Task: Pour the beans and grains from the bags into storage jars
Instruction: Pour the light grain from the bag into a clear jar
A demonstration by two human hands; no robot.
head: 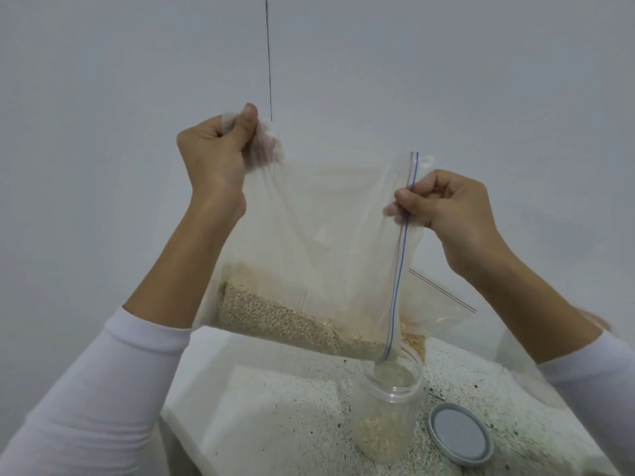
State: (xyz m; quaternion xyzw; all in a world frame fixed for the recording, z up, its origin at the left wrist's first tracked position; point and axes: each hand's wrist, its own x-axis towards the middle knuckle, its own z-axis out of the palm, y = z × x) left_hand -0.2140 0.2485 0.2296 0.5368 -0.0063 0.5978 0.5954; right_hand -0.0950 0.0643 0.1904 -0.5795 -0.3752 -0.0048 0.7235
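Observation:
A clear zip bag [319, 242] with pale grains hangs tilted over an open clear plastic jar [386, 407]. The grains lie along the bag's lower edge and stream from its lower right corner into the jar, which holds a low layer of grains. My left hand [213, 156] pinches the bag's upper left corner, raised high. Lower on the right, my right hand [446, 207] pinches the zip strip with its blue line.
A grey round lid [460, 432] lies on the speckled white counter [292, 407] right of the jar. Behind the jar sits a second zip bag [436, 304] with yellowish grains. A plain wall with a thin dark vertical line stands behind.

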